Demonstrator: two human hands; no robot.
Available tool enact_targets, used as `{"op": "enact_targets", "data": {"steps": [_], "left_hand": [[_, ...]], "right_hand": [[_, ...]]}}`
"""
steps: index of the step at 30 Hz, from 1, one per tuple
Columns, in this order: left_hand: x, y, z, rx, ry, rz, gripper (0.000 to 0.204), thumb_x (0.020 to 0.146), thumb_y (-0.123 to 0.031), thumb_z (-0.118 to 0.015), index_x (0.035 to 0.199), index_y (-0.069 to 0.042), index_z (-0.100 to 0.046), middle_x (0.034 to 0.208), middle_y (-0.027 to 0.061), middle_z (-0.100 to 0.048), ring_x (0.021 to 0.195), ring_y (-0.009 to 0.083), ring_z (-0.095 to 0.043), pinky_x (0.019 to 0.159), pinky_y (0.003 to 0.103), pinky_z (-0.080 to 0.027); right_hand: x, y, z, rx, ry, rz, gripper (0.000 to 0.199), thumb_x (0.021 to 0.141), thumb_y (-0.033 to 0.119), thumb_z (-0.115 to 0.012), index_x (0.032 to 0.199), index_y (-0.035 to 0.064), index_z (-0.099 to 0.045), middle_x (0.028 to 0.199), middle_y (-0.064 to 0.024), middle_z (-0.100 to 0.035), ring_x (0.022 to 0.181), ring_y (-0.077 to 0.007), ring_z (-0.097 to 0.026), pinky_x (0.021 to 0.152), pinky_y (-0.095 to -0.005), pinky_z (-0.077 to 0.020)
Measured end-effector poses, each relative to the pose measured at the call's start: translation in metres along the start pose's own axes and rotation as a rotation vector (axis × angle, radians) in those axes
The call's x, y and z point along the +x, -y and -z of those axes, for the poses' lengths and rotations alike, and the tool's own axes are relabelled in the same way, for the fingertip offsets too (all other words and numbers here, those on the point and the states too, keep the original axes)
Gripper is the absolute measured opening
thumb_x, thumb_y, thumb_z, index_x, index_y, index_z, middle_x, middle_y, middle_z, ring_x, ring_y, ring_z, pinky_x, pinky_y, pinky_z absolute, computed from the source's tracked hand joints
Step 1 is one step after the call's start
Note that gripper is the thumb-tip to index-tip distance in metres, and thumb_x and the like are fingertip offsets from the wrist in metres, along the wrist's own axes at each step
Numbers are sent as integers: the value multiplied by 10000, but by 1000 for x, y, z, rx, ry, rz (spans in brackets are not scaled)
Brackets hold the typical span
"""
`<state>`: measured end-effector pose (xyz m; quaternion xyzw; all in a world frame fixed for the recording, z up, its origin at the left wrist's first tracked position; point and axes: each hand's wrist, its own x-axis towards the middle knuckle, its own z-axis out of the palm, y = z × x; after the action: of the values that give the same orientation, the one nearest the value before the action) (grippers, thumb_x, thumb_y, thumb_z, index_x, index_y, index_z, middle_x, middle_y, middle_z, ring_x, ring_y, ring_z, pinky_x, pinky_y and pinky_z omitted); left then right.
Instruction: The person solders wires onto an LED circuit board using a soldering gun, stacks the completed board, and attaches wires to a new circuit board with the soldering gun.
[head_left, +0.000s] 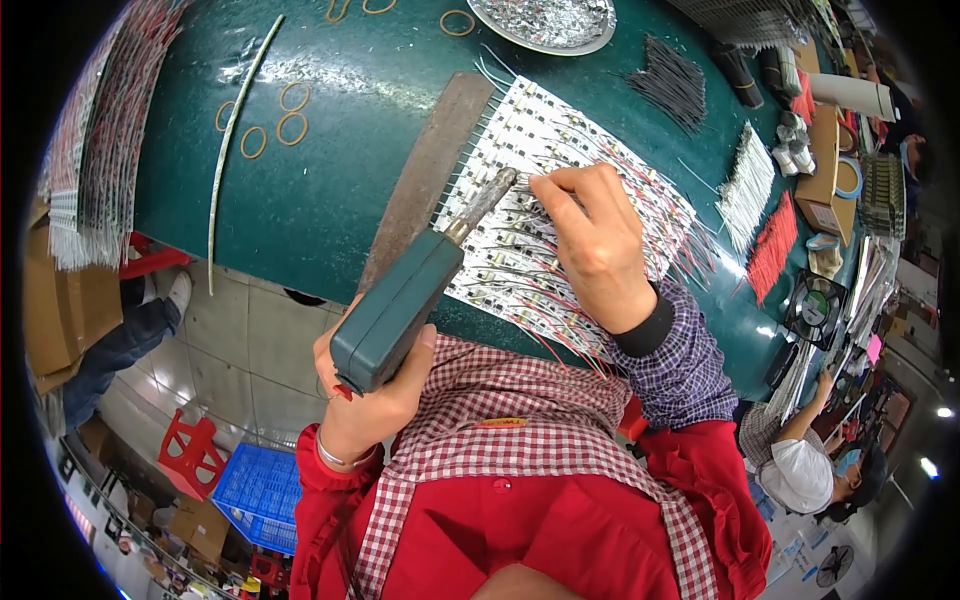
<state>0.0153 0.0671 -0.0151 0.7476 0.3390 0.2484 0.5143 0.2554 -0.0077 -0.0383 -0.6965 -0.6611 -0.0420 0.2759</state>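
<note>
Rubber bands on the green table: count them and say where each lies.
7. Four rubber bands cluster left of the brown board; three lie along the top edge by the silver dish. More may be hidden.

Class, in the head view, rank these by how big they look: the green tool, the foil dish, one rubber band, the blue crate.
1. Green tool, though it is nearest the camera.
2. Foil dish and blue crate: too alike to rank.
3. Rubber band.
</note>
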Motion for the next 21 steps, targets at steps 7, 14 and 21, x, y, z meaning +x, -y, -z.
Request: {"op": "enact_targets", "data": {"steps": [7, 14, 21], "left_hand": [[-10, -2, 5, 76, -11, 43, 123, 750, 13, -731, 864, 43, -695, 825, 114, -697, 622, 202, -673, 557, 296, -518], [-13, -6, 3, 6, -101, 103, 119, 754, -3, -739, 866, 22, -709, 802, 109, -703, 601, 197, -671, 553, 290, -513], [-18, -3, 5, 93, -77, 20, 129, 743, 0, -748, 867, 18, -715, 829, 120, -699, 619, 217, -668, 544, 285, -501]], "right_hand": [[0, 2, 1, -8, -4, -22, 300, 677, -54, -635, 976, -22, -642, 923, -107, -583, 815, -256, -564, 650, -339, -501], [2, 7, 9, -2, -59, 24, 295, 678, -31, -641, 974, -25, -653, 892, -106, -583, 808, -255, -563, 640, -336, -485], [-5, 11, 5, 31, -33, 6, 311, 681, -29, -638, 992, -11, -655, 884, -100, -595, 786, -247, -566, 623, -335, -489]]}}
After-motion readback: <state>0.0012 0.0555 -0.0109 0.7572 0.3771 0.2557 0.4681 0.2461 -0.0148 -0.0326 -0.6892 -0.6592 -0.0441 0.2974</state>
